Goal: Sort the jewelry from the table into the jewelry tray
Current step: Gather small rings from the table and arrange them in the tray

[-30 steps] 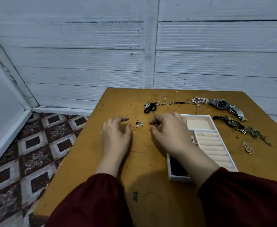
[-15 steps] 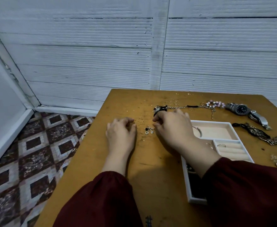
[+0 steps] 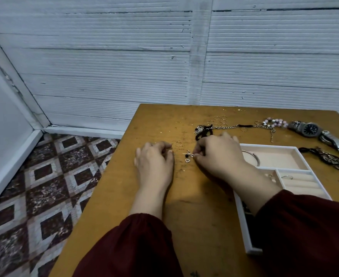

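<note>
Matt wood, bright metal, soft lining.
The table [image 3: 204,216] is scuffed, dull wood; the watch [image 3: 310,129] and charms [image 3: 188,156] gleam metallic; the jewelry tray [image 3: 268,145] has a white rim and velvety beige lining.

Left hand [image 3: 154,163] and right hand [image 3: 219,156], fingers curled, either side of small charms [image 3: 188,156] on table [image 3: 194,226]
</note>
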`<state>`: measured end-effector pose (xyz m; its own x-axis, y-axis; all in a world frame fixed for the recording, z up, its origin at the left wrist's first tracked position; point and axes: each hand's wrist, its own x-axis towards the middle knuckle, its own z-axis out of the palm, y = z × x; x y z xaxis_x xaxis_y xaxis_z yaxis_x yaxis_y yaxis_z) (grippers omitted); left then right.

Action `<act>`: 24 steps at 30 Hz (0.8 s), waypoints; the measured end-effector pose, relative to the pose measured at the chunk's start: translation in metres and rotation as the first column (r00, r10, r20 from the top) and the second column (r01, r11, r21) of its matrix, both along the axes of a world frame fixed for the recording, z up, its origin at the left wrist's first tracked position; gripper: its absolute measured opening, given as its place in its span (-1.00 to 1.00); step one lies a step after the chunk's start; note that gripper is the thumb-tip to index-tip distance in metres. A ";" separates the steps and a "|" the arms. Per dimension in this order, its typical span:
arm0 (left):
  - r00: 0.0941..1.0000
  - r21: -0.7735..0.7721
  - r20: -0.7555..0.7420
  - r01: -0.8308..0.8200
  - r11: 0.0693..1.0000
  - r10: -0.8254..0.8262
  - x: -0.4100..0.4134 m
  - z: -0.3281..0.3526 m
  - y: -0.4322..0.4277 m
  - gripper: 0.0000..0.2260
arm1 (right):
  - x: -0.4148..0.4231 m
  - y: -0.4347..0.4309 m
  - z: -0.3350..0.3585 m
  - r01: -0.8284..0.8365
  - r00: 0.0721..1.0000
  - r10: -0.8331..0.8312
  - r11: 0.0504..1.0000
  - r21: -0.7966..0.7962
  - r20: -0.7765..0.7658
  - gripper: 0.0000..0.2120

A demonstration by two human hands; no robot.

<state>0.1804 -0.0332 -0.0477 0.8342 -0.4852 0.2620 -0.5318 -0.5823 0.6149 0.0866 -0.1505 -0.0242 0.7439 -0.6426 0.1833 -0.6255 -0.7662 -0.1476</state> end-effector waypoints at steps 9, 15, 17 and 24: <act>1.000 0.000 0.020 0.022 1.000 -0.022 -0.001 -0.002 -0.002 -0.80 | -0.003 0.001 -0.003 -0.013 0.997 0.012 1.000 0.004 0.078 -0.94; 0.998 -0.013 0.033 0.057 0.998 -0.056 0.001 0.000 -0.013 -0.81 | -0.006 -0.004 -0.003 0.020 0.990 -0.022 1.000 0.021 0.142 -0.90; 0.997 -0.014 0.038 0.068 0.998 -0.067 0.002 0.001 -0.021 -0.81 | -0.007 -0.008 -0.003 0.044 0.980 -0.051 0.998 0.042 0.194 -0.92; 0.992 0.003 0.069 0.107 0.994 -0.107 0.007 0.005 -0.053 -0.81 | -0.014 -0.021 -0.003 0.122 0.929 -0.148 0.988 0.096 0.338 -0.95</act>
